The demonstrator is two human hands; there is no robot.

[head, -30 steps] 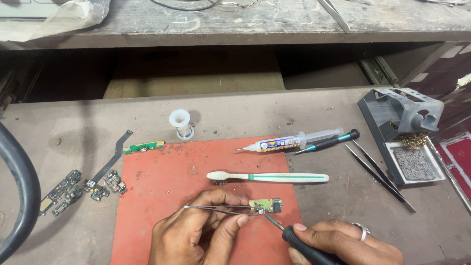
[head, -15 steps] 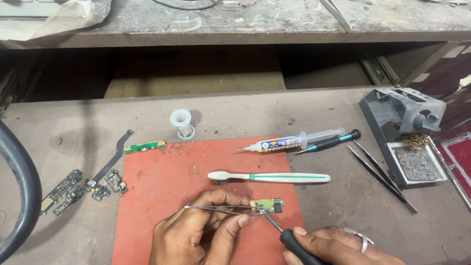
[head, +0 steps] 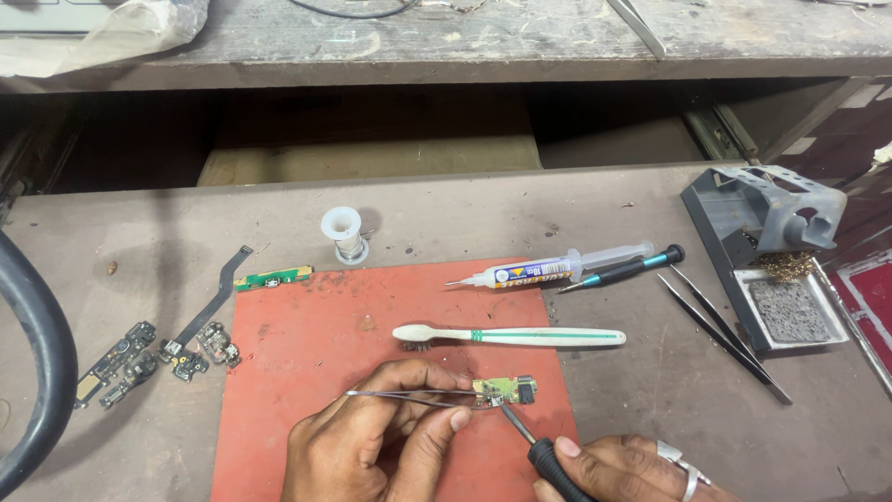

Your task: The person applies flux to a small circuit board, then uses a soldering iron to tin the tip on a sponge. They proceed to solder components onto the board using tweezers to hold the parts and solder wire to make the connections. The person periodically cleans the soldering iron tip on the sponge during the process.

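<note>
Pinned a small green circuit board [head: 506, 389] on the red mat [head: 307, 372] with tweezers [head: 409, 397] and a soldering iron [head: 544, 453].

Lay flat just past the left hand's [head: 372, 446] fingertips, long axis running left to right, metal connector end pointing right, away from that hand. Left hand pinched shut on the thin steel tweezers, tips on the board's near edge. Right hand [head: 632, 469] wrapped around the black iron handle, metal tip slanting up-left onto the board. Beyond both hands, across the mat: a white toothbrush [head: 506, 335], bristles toward the left. Farther out, a clear syringe [head: 553, 270], nozzle leftward, and a white solder spool [head: 342, 232]. Well right of the right hand, a grey stand's [head: 762, 209] tray [head: 743, 302] held a dark rough sponge [head: 790, 311], brassy wire wool above it.
</note>
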